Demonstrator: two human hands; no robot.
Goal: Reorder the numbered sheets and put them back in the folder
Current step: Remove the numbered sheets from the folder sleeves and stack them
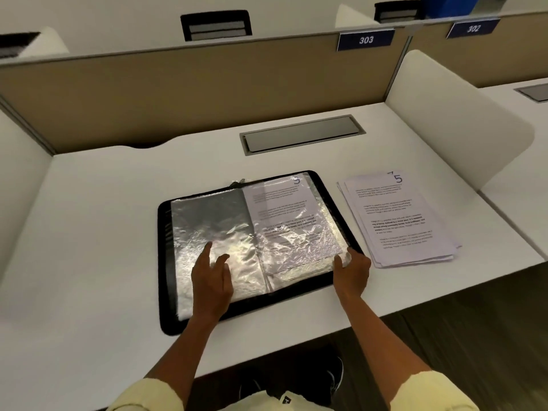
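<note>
A black folder (pixel 166 292) lies open on the white desk, its clear plastic sleeves spread flat. The left sleeve page (pixel 207 221) looks empty. The right sleeve (pixel 281 209) holds a printed sheet with a number at its top right corner, partly cut off by glare. My left hand (pixel 212 283) rests flat on the left sleeve page with fingers spread. My right hand (pixel 351 271) grips the lower right corner of the sleeve stack. A loose stack of numbered sheets (pixel 397 218) lies to the right of the folder, the top one marked 5.
The white desk (pixel 103 232) has a grey cable hatch (pixel 302 133) behind the folder. A tan partition (pixel 178 93) closes the back, a white divider (pixel 450 114) the right side. Blue signs read 303 (pixel 366 40) and 302.
</note>
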